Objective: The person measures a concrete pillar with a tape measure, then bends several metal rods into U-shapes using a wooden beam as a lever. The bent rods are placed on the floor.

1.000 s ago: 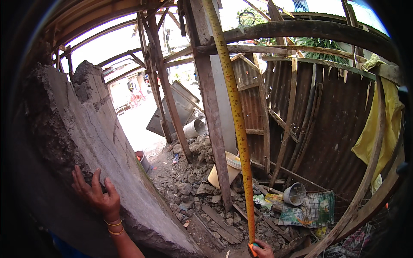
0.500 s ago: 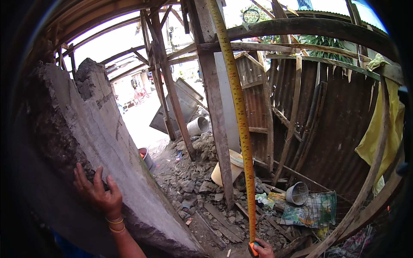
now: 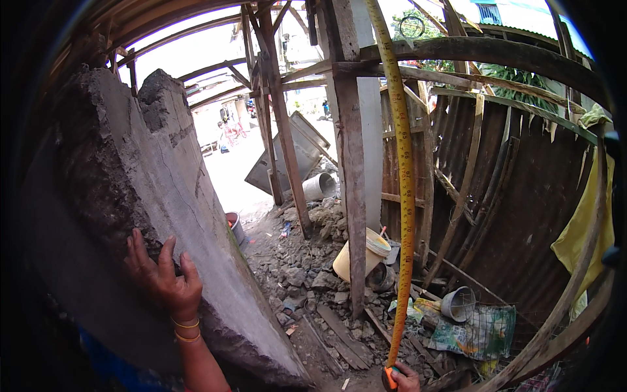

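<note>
A yellow tape measure [image 3: 403, 189] rises from its orange and black case at the bottom of the view up past the top edge, bending slightly. My right hand [image 3: 406, 377] is closed around that case, low and right of the middle. On the left, my left hand [image 3: 168, 274] rests against the broken edge of a thick concrete wall [image 3: 173, 183], fingers stretched and apart, holding nothing. Two thin yellow bands circle my left wrist. Behind the tape blade stands a wooden post [image 3: 351, 157].
Rubble [image 3: 304, 268] and loose planks cover the ground ahead. A cream bucket [image 3: 358, 260] sits behind the post, and a grey pail [image 3: 457, 304] lies near wire mesh. Rusty corrugated sheets [image 3: 516, 215] line the right. A curved wooden beam [image 3: 483, 55] crosses the upper right.
The view has shifted, so the wall, post and buckets appear farther right. The tape blade bows more to the right. My left hand stays at the wall; my right still grips the case.
</note>
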`<action>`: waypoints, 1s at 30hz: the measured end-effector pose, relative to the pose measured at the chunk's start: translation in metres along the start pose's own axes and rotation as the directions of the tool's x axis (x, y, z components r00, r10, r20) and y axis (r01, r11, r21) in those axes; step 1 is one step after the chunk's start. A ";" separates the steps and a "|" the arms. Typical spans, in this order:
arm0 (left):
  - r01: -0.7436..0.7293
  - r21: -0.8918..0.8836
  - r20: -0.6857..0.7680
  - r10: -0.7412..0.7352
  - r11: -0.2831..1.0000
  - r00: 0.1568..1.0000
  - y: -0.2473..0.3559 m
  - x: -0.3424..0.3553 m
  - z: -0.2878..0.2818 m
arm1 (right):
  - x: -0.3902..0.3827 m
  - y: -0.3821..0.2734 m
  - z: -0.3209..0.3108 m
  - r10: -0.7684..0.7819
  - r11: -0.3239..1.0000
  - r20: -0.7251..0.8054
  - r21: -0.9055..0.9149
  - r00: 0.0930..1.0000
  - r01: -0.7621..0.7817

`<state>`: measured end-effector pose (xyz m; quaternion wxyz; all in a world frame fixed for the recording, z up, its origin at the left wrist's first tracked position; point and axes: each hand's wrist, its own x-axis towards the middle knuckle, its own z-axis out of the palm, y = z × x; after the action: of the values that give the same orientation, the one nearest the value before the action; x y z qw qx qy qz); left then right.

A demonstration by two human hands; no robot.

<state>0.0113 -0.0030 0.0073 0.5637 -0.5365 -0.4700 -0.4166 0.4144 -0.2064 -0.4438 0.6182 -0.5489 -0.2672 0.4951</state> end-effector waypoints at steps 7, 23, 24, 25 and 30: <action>0.014 0.000 0.010 -0.014 1.000 1.000 -0.004 -0.003 0.003 | 0.027 -0.127 0.022 0.034 0.953 0.413 0.260 0.910 -0.154; 0.149 -0.164 0.100 -0.134 0.975 0.986 -0.009 -0.004 -0.016 | 0.089 -0.584 0.154 -0.468 0.882 0.244 0.065 0.850 0.467; 0.147 -0.176 0.101 -0.131 0.973 0.986 -0.010 -0.004 -0.017 | 0.091 -0.600 0.158 -0.482 0.871 0.285 0.050 0.828 0.490; 0.147 -0.174 0.100 -0.131 0.974 0.986 -0.010 -0.004 -0.018 | 0.092 -0.616 0.161 -0.482 0.868 0.291 0.029 0.827 0.496; 0.185 -0.200 0.112 -0.165 0.962 0.980 -0.008 -0.004 -0.019 | 0.088 -0.678 0.178 -0.464 0.869 0.292 -0.034 0.837 0.494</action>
<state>0.0039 -0.0228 0.0053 0.4422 -0.5681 -0.4954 -0.4861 0.5073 0.0102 0.2227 0.6487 -0.4231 -0.5052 0.3806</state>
